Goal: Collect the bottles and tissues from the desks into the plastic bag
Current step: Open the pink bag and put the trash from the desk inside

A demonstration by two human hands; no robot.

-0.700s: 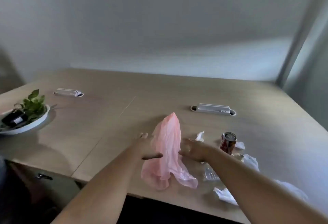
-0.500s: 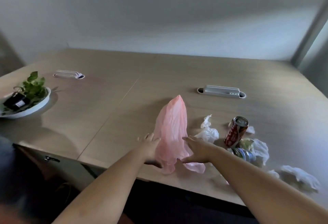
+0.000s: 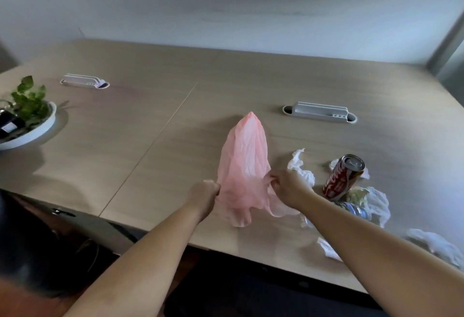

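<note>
A pink plastic bag (image 3: 244, 163) lies flat on the wooden desk (image 3: 140, 141), its closed end pointing away from me. My left hand (image 3: 204, 195) pinches its left edge and my right hand (image 3: 288, 187) pinches its right edge near the mouth. To the right stands a red soda can (image 3: 342, 177). A clear plastic bottle (image 3: 355, 211) lies behind my right forearm, partly hidden. Crumpled white tissues lie around: one (image 3: 301, 168) just past my right hand, one (image 3: 376, 202) beside the bottle, one (image 3: 329, 249) near the front edge, and one (image 3: 437, 244) at far right.
A white bowl with a green plant (image 3: 27, 116) sits at the left edge. Two grey cable-port covers (image 3: 319, 112) (image 3: 84, 82) are set into the desk. A seam (image 3: 155, 143) divides the two desk tops. The front edge runs below my arms.
Both hands went from resting flat beside the bag to closing on its two edges. The view tilted down and shifted, bringing more tissues and the bottle into sight.
</note>
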